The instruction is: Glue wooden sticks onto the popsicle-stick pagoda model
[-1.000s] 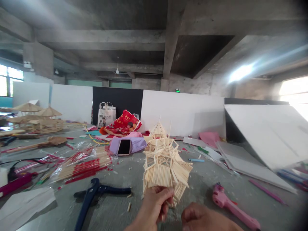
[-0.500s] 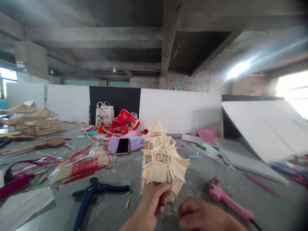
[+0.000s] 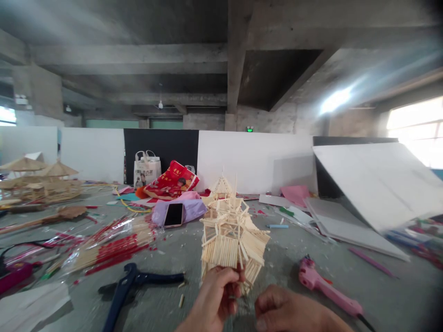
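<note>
A small tower built of pale wooden sticks (image 3: 231, 235) stands upright in front of me. My left hand (image 3: 216, 299) is closed on its base, fingers pinching the lowest sticks. My right hand (image 3: 287, 311) is curled beside it at the lower right, fingers bent in close to the tower's foot; whether it holds anything is hidden.
Blue-handled cutters (image 3: 133, 286) lie at the left, a pink glue gun (image 3: 323, 288) at the right. Packs of sticks in plastic (image 3: 104, 246), a phone on purple cloth (image 3: 173, 214), a red bag (image 3: 171, 180), other stick models (image 3: 38, 177) and leaning white boards (image 3: 374, 184) surround the grey floor.
The view has drifted slightly, so everything sits a little lower and to the left. Both hands stay at the tower's base.
</note>
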The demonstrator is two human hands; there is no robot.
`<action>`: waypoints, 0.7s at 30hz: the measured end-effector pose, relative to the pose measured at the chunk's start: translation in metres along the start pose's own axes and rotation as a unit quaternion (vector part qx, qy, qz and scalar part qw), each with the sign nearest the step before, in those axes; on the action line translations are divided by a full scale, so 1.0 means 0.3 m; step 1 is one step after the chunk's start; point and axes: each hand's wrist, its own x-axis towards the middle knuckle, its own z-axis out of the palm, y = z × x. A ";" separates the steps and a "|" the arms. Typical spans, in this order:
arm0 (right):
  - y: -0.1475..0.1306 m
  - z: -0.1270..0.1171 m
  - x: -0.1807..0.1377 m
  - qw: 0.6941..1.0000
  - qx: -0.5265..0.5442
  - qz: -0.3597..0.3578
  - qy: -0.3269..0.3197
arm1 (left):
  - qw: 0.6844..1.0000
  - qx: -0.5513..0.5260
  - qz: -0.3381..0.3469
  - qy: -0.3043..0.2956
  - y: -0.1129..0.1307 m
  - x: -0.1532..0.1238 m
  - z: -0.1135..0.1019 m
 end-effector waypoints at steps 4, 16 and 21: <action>0.006 -0.006 0.007 1.000 -0.015 0.005 0.010 | 1.000 -0.018 -0.015 0.003 -0.003 0.007 -0.009; -0.021 0.011 0.006 0.999 -0.022 0.027 0.015 | 1.000 -0.015 -0.025 -0.004 0.012 0.010 0.000; -0.019 0.015 0.006 0.998 -0.026 0.034 0.037 | 0.998 0.039 -0.033 -0.025 0.013 0.021 0.003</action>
